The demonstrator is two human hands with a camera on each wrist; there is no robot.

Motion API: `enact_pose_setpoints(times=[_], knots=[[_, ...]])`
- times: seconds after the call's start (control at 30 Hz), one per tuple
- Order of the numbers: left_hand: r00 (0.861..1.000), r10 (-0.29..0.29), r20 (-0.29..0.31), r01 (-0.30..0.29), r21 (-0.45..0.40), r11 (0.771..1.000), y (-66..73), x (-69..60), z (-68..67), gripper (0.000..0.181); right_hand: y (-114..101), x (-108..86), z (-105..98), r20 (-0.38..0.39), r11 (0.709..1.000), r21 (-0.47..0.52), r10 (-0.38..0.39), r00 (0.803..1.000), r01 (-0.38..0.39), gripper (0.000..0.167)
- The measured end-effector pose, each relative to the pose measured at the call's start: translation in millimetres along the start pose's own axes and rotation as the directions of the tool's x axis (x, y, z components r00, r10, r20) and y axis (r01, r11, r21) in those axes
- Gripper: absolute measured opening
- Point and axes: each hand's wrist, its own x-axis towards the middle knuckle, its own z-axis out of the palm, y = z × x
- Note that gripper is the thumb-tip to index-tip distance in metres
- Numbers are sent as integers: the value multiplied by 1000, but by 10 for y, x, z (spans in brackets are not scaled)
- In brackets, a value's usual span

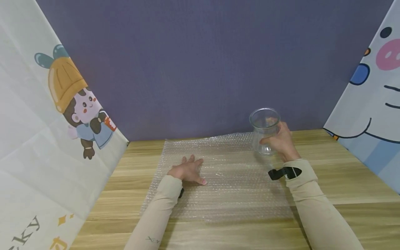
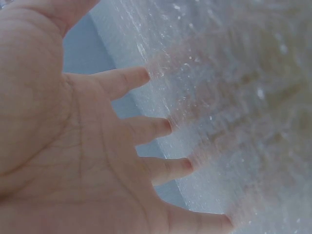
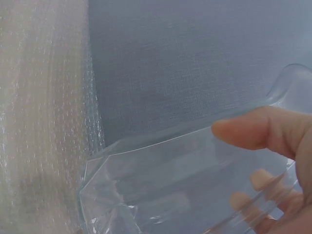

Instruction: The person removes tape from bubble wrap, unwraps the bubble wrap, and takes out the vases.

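Note:
A sheet of clear bubble wrap lies spread over the wooden table. My left hand rests on its left part with the fingers spread; in the left wrist view the fingertips touch the bubble wrap. My right hand grips a clear glass vase with a flared rim, at the sheet's far right corner. Thumb and fingers curl round the vase in the right wrist view, the fingers showing through the glass. The vase stands upright; whether its base touches the sheet I cannot tell.
The wooden table runs back to a dark purple-blue wall. White panels with cartoon prints stand at the left and at the right. Both wrists wear black straps.

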Motion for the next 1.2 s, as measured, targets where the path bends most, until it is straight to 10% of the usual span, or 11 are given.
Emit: enact_pose_setpoints(times=[1.2], knots=[[1000, 6, -3, -6, -26, 1000, -11, -27, -15, 106, 27, 2, -55, -72, 991, 114, 76, 995, -67, 103]])
